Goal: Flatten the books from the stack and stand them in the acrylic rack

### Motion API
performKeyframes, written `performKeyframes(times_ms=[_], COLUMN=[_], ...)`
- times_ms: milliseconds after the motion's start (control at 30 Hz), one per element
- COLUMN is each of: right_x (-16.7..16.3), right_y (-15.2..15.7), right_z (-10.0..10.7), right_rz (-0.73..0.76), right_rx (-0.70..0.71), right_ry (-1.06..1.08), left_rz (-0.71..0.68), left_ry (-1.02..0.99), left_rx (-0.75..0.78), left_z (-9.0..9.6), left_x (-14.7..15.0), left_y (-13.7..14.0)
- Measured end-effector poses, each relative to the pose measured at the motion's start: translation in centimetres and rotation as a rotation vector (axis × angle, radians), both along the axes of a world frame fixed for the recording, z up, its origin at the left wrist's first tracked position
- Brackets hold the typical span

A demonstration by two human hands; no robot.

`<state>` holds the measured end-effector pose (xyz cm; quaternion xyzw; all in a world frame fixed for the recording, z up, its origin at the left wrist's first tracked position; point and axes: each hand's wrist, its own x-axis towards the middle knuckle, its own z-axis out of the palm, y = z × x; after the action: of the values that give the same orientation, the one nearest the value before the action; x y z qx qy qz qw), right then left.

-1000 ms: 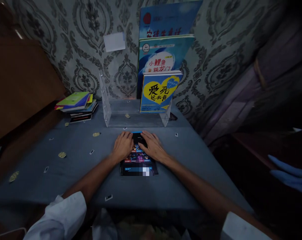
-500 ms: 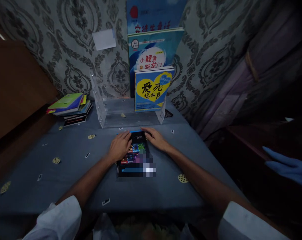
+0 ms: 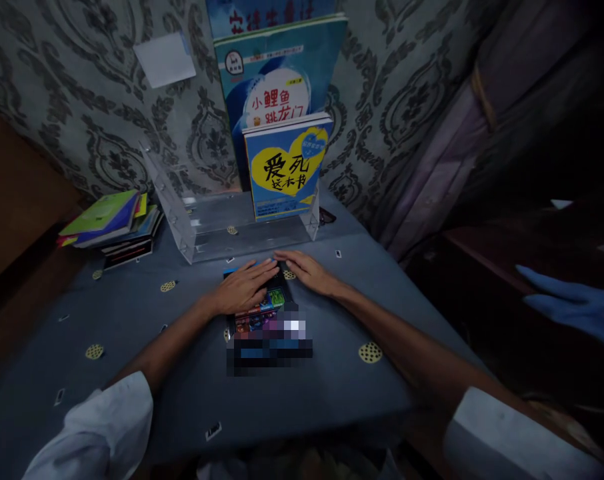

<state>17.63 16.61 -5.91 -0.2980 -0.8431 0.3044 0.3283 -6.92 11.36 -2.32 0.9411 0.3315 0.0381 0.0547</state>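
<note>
A black book (image 3: 249, 323) with rows of small coloured pictures on its cover lies flat on the cloth-covered table; its near part is blurred out by blocks. My left hand (image 3: 241, 288) rests flat across the book's upper part, its fingers stretched towards the far right corner and hiding some of the cover. At that same corner, my right hand (image 3: 307, 273) lies with fingers extended, the fingertips by the book's far edge and close to the left fingertips. Neither hand is wrapped round anything.
Beyond the hands stands a clear stepped rack (image 3: 182, 230), holding a blue-and-yellow book (image 3: 287, 170) and a teal book (image 3: 282, 57) at its right side. A pile of books (image 3: 107, 223) lies at the left. A blue glove-like shape (image 3: 577, 307) shows at the right.
My left hand has slid further over the book's upper part towards the right hand. The view has shifted, so the rack and books appear further left. The right hand has barely moved.
</note>
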Motion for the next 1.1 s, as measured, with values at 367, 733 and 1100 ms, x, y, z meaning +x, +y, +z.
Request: performKeyframes(times_ms=[367, 733, 1100], right_x=[-0.2, -0.5, -1.1], right_y=[-0.9, -0.5, -0.7], right_z=[0.9, 0.1, -0.3], right_rz=[-0.039, -0.039, -0.065], right_rx=[0.074, 0.130, 0.138], right_ry=[-0.092, -0.124, -0.114], left_rz=[0.010, 0.027, 0.053], left_ry=[-0.020, -0.056, -0.085], left_rx=[-0.070, -0.151, -0.160], left_z=[1.2, 1.6, 2.8], left_x=[1.7, 2.8, 4.6], left_y=[-1.4, -7.0, -13.0])
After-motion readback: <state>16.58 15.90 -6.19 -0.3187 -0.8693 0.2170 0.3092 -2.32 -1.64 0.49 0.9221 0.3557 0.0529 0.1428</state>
